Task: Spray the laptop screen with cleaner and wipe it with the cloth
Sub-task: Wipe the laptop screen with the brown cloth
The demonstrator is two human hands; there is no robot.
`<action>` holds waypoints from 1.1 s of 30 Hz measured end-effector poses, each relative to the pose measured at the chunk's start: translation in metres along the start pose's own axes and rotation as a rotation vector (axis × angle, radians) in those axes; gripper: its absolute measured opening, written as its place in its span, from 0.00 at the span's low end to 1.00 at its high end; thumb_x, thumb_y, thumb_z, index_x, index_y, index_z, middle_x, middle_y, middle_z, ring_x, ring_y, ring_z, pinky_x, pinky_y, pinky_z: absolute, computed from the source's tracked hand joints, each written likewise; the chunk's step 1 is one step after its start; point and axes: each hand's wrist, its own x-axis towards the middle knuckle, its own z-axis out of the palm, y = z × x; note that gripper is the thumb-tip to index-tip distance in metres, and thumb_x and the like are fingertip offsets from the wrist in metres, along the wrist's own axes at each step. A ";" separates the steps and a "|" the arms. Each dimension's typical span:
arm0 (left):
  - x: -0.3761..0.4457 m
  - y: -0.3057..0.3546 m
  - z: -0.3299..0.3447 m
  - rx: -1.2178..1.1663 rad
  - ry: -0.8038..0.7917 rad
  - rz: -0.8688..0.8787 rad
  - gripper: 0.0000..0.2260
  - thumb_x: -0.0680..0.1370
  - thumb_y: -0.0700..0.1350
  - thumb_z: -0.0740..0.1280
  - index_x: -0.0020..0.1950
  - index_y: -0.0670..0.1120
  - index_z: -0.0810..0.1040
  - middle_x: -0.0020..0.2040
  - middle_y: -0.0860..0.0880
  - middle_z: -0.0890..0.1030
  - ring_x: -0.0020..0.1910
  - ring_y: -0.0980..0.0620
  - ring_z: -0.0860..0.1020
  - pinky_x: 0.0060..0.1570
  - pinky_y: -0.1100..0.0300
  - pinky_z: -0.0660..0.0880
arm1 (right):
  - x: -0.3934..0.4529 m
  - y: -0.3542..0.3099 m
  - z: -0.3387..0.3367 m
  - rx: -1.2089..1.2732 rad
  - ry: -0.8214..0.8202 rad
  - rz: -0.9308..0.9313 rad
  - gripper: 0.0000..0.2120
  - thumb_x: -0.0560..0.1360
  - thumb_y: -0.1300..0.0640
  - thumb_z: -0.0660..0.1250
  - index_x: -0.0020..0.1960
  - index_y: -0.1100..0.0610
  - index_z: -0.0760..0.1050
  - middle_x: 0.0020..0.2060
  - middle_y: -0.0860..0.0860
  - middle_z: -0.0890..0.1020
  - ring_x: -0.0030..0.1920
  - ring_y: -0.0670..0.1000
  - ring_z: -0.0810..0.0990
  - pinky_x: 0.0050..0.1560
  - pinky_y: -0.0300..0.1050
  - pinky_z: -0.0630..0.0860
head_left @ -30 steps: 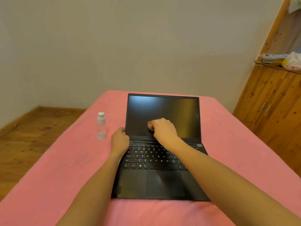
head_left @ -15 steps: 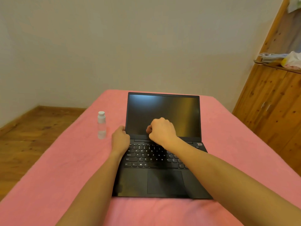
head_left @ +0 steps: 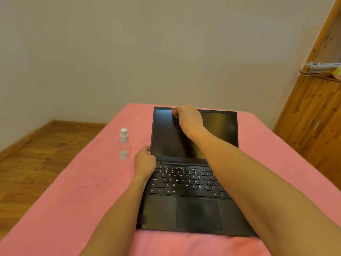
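hands point(head_left: 189, 118) on upright, person-facing laptop screen point(head_left: 217, 130)

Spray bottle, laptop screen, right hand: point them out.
Spray bottle point(head_left: 123, 145): head view, clear body.
Laptop screen point(head_left: 166, 137): head view, bare left half.
Right hand point(head_left: 190, 118): head view, back of hand.

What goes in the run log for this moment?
right hand: wiping black laptop screen top | left hand: gripping screen edge
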 end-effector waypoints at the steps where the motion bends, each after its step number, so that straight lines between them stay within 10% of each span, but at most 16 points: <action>1: 0.000 0.000 0.000 -0.003 0.001 -0.001 0.12 0.73 0.33 0.55 0.45 0.41 0.77 0.42 0.44 0.80 0.44 0.42 0.76 0.41 0.54 0.69 | -0.001 0.001 0.002 -0.006 -0.004 0.000 0.14 0.69 0.74 0.57 0.38 0.56 0.70 0.38 0.58 0.77 0.39 0.61 0.76 0.42 0.53 0.77; 28: -0.001 0.003 0.000 0.020 0.004 -0.008 0.12 0.72 0.32 0.55 0.46 0.39 0.77 0.42 0.42 0.80 0.43 0.42 0.75 0.42 0.53 0.69 | -0.095 0.004 0.042 -0.004 -0.318 -0.029 0.18 0.64 0.66 0.63 0.25 0.50 0.60 0.26 0.47 0.65 0.31 0.54 0.69 0.34 0.45 0.67; 33: -0.002 0.002 0.000 0.002 0.001 -0.002 0.11 0.73 0.32 0.55 0.44 0.40 0.76 0.41 0.43 0.79 0.42 0.43 0.74 0.38 0.55 0.65 | -0.086 0.000 0.036 0.072 -0.280 0.047 0.05 0.70 0.58 0.67 0.38 0.54 0.81 0.36 0.50 0.82 0.38 0.53 0.80 0.39 0.45 0.78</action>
